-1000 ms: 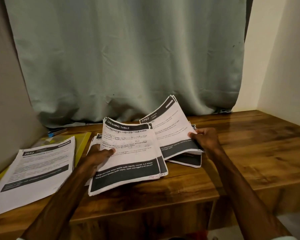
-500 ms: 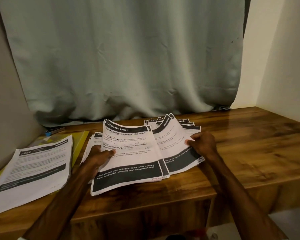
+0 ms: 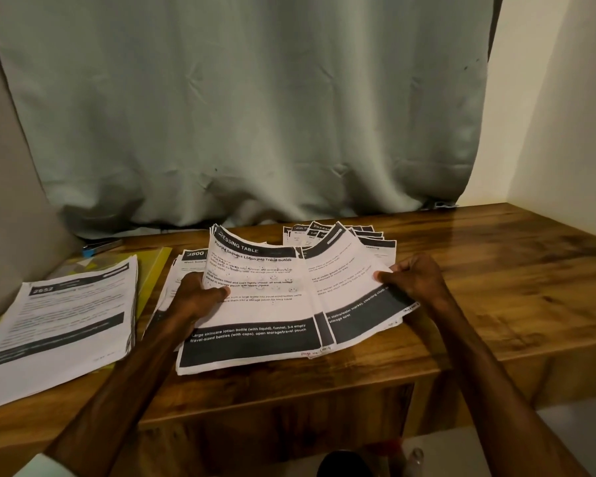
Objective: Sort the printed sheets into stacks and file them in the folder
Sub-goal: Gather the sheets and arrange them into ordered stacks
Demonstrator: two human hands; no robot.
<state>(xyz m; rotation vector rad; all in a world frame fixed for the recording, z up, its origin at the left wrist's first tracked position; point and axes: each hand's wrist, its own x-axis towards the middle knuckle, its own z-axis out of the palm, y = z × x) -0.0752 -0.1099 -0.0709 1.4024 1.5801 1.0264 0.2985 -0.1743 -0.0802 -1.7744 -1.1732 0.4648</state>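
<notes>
Left hand (image 3: 200,297) grips the "Dressing Table" sheet bundle (image 3: 255,304) at its left edge; right hand (image 3: 410,280) pinches the fanned sheets (image 3: 344,280) beside it. Both lie mid-worktop (image 3: 496,287). Separate stack (image 3: 66,315) left, over yellow folder (image 3: 152,273).

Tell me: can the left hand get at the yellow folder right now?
Probably not right away. The left hand grips the Dressing Table sheets, the right hand pinches the fanned sheets, and the left stack covers most of the yellow folder; only its right edge shows.
</notes>
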